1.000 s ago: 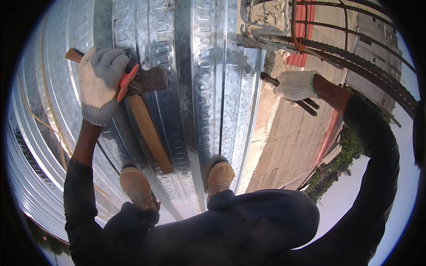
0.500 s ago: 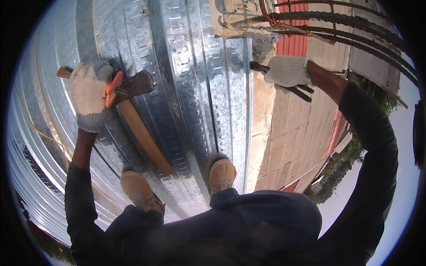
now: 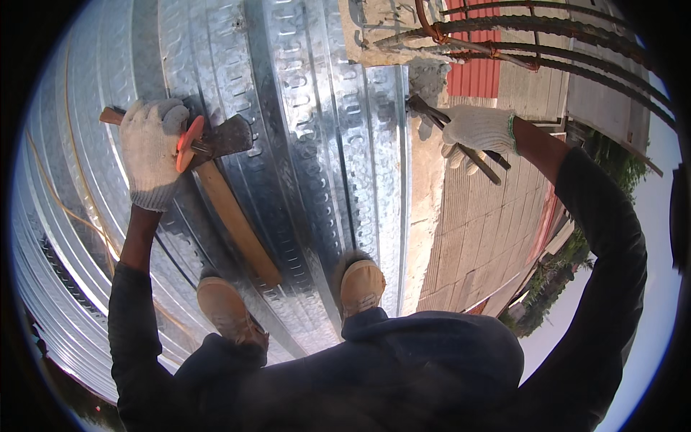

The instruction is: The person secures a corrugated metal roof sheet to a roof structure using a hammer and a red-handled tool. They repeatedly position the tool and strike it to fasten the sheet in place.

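Observation:
My left hand (image 3: 150, 147), in a white knit glove, is closed on a hatchet (image 3: 227, 138) with a short wooden handle and on an orange-guarded metal tool (image 3: 188, 144) against it. A wooden batten (image 3: 237, 234) lies beneath them on the ribbed galvanised metal sheeting (image 3: 331, 187). My right hand (image 3: 464, 137), also gloved, grips dark metal pliers (image 3: 489, 174) with their handles apart. Their jaws are at the sheet's edge, beside rough concrete (image 3: 428, 83); some lower fingers hang loosely around the handles.
Rebar bars (image 3: 533, 50) project from a concrete block (image 3: 367, 32) at upper right. Beyond the sheet edge are corrugated roofing panels (image 3: 489, 237), a red panel (image 3: 471, 79) and trees (image 3: 604, 158). A thin yellowish cord (image 3: 86, 201) lies on the sheeting at left. My shoes (image 3: 360, 286) stand on the metal.
Since a second ago both hands sit differently in view as the view shifted. My right hand has moved left to the sheet's edge, and the pliers have tilted, with lower fingers loosening most recently.

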Demonstrator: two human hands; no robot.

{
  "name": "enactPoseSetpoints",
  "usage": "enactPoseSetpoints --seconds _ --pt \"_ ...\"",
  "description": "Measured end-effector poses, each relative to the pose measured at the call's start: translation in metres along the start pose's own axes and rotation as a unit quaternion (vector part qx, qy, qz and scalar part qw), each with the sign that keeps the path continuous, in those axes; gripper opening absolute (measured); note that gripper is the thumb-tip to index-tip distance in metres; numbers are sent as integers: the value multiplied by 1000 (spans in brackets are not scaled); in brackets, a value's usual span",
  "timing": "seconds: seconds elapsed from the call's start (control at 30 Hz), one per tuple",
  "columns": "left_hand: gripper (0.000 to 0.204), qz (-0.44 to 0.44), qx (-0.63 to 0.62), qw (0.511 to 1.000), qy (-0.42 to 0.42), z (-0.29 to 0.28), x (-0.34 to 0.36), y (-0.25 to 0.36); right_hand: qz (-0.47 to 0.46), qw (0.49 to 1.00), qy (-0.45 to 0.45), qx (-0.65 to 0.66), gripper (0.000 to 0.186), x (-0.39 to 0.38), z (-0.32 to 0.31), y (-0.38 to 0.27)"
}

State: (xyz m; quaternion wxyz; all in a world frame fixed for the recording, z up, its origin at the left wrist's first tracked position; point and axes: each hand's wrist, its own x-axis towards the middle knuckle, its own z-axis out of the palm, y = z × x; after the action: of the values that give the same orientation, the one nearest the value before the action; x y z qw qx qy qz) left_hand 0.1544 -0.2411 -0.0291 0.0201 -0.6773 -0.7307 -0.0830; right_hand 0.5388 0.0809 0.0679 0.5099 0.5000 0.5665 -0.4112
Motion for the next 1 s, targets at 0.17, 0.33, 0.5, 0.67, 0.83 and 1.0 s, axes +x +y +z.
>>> enactPoseSetpoints --seconds 0.17,0.33,0.5,0.67,0.83,1.0 --pt "32 8 -3 1000 -1 1 3 0 -121 950 144 -249 66 17 17 51" --pt "34 8 -21 1000 0 1 5 -1 -170 780 293 -526 81 31 16 73" --pt "34 -8 -2 1000 -22 -2 5 3 -152 719 295 -611 81 30 8 55" --pt "37 16 -7 999 30 6 0 -5 -129 728 294 -606 78 25 16 45" --pt "35 -1 -16 1000 27 5 4 0 -216 843 285 -402 56 34 26 83" --pt "37 -23 -2 999 -31 3 1 -1 -144 963 202 -102 41 17 64 85"
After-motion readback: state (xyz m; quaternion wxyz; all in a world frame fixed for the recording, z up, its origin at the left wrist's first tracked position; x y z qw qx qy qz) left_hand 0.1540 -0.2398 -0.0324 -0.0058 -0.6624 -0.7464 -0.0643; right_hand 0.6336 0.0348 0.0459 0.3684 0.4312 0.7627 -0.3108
